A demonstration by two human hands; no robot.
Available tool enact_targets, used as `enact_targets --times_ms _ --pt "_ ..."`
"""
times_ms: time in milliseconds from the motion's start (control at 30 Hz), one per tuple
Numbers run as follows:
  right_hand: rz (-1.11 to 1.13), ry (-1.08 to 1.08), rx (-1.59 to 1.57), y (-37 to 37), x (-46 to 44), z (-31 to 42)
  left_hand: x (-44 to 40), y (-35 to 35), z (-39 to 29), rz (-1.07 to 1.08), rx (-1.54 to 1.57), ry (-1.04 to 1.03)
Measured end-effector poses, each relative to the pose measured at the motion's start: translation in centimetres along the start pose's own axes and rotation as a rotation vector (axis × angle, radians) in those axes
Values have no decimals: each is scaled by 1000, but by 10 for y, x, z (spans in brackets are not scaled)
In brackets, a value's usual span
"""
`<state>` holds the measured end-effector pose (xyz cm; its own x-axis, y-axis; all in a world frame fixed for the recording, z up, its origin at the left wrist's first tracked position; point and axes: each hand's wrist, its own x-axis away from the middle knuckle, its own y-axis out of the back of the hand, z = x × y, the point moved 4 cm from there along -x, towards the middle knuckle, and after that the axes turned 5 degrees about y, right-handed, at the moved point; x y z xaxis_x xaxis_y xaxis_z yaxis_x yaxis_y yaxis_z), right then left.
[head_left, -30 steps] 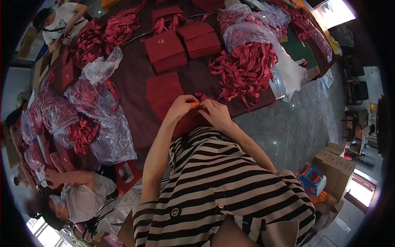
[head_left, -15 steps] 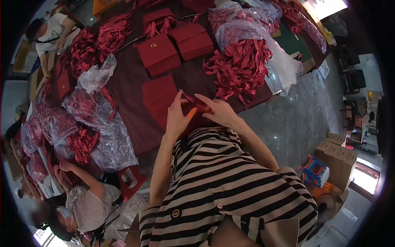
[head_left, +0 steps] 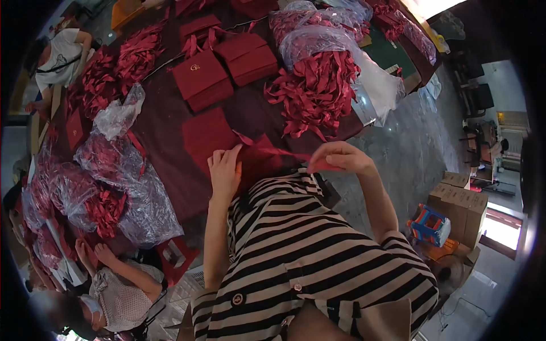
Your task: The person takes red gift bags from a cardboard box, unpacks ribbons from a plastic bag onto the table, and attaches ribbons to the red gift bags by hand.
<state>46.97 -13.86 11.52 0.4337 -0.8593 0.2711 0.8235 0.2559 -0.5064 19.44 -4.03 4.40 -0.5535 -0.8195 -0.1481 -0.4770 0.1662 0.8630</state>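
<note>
At the table's near edge my left hand (head_left: 225,169) grips the left side of a red paper envelope (head_left: 263,158), its fingers closed at the edge. My right hand (head_left: 344,158) is out to the right, past the table edge, with its fingers closed on the end of a red ribbon (head_left: 287,152). The ribbon runs from the envelope's top across to that hand. Just beyond my left hand lie flat red sheets (head_left: 207,136), partly overlapping. Two stacks of red envelopes, one with a gold emblem (head_left: 203,79) and one plain (head_left: 247,57), stand farther back.
A heap of red ribbons (head_left: 315,91) spills from a plastic bag at the back right. More bagged ribbons (head_left: 128,187) lie on the left. One person (head_left: 122,284) sits at lower left, another (head_left: 62,57) at upper left. Cardboard boxes (head_left: 460,207) stand on the right.
My right hand has moved away to the right, drawing the ribbon out straight. My left hand has stayed at the envelope's left side. The view has shifted slightly.
</note>
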Motion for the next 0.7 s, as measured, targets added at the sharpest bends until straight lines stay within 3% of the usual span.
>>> enact_targets --times_ms 33,100,333,400,500,567,600,700 --pt "-5 2 0 -3 0 -2 3 -5 4 -29 6 32" --pt "-7 306 -112 -9 -3 5 2 -7 3 -57 12 60" --pt "-298 303 13 -12 11 18 -9 -24 -13 -123 -35 12" --pt "-520 334 300 0 13 19 -14 -26 -13 -112 -27 32" --pt "-738 383 384 16 19 13 -21 -26 -15 -67 40 21" --pt "-965 491 612 16 21 19 -20 -26 -22 -71 -5 -82" --pt "-960 490 612 13 16 21 -19 -27 -24 -95 -47 -115" --pt "-913 741 212 -6 6 36 -20 -22 -28 -42 -44 -120"
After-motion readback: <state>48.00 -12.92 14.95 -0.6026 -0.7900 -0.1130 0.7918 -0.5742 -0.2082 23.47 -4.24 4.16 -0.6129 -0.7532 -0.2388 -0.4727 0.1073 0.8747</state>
